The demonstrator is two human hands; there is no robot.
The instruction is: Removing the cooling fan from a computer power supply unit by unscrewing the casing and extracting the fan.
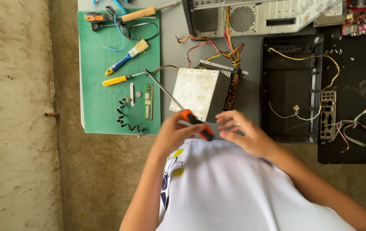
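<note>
A grey counter [172, 34] stands over a rough concrete floor [16, 128], with a green mat [101, 111] at ten o'clock. At centre sits a metal power supply box [198, 92], its coloured wires [217, 47] running toward a computer case [255, 17] at twelve o'clock. The left hand [172, 132] is closed around an orange-handled screwdriver [193, 122]; the right hand [243, 132] rests loosely curled, holding nothing, beside the box. A brush [129, 55] and a memory stick [148, 101] lie on the mat; a black open panel [290, 85] is at three o'clock.
</note>
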